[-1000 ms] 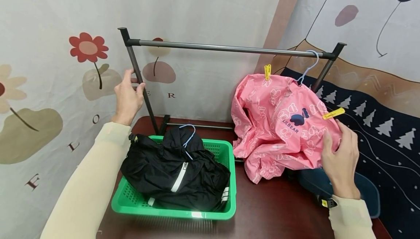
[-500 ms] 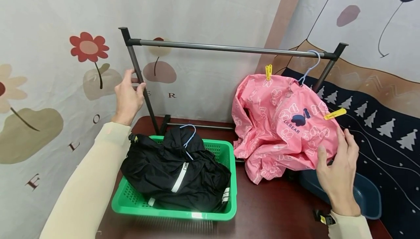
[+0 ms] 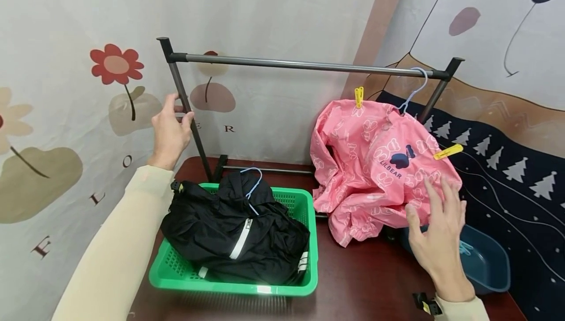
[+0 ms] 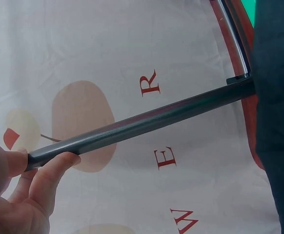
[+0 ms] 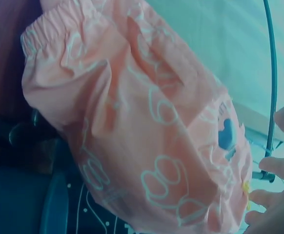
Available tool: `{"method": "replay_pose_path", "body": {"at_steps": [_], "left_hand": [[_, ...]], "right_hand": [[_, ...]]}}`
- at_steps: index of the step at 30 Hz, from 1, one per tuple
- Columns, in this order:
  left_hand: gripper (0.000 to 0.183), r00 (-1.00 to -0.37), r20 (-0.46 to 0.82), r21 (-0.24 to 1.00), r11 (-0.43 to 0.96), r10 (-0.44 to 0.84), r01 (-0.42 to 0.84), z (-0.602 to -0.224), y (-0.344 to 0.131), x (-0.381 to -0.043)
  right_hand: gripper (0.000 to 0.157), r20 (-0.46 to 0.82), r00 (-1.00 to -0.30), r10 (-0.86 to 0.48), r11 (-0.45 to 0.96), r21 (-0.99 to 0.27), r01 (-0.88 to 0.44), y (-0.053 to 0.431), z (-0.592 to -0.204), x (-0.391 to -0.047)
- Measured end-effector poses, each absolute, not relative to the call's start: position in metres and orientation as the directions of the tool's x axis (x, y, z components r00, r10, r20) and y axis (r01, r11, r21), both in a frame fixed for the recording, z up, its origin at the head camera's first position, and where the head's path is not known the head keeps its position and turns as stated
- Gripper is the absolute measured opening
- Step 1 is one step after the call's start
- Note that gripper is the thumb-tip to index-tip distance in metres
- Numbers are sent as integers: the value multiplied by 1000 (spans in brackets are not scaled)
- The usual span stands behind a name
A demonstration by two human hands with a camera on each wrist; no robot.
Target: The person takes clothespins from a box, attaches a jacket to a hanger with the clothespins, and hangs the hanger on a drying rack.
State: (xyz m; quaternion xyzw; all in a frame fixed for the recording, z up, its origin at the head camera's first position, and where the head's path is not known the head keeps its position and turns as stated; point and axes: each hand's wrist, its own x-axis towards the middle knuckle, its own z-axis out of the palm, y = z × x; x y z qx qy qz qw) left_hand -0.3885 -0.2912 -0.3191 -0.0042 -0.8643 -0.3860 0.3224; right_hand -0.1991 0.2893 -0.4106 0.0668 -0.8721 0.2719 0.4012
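My left hand (image 3: 171,132) grips the left post of a dark metal clothes rack (image 3: 287,62); in the left wrist view its thumb and fingers (image 4: 59,163) lie around the post. A pink child's jacket (image 3: 375,164) printed "LILBEAR" hangs from a light blue hanger (image 3: 414,90) at the rail's right end. Two yellow clothespins, one on the shoulder (image 3: 359,97) and one on the sleeve side (image 3: 448,152), are on the jacket. My right hand (image 3: 437,237), fingers spread, is before the jacket's lower right; whether it touches the cloth I cannot tell.
A green basket (image 3: 229,289) on the dark red table (image 3: 353,282) holds a black jacket (image 3: 238,233) with a light blue hanger (image 3: 253,184). Behind my right wrist stands a dark blue tub (image 3: 490,262) with light blue clothespins (image 3: 465,248) in it. Printed cloth hangs behind the rack.
My right hand has moved left and away from the jacket's right edge, uncovering more of the blue tub. The left hand stays on the post.
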Motion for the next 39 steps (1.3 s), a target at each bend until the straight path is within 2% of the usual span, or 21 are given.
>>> {"method": "replay_pose_path", "body": {"at_steps": [14, 26, 39], "left_hand": [[52, -783, 578, 645, 716, -229, 267, -320, -291, -392], [54, -799, 556, 658, 709, -231, 253, -322, -290, -393], [54, -789, 568, 644, 723, -232, 251, -318, -290, -388]], "right_hand": [[83, 635, -770, -66, 853, -364, -374, 265, -418, -192], [86, 570, -803, -171, 860, -311, -404, 238, -432, -195], [87, 581, -767, -274, 847, -232, -479, 210, -439, -200]]}}
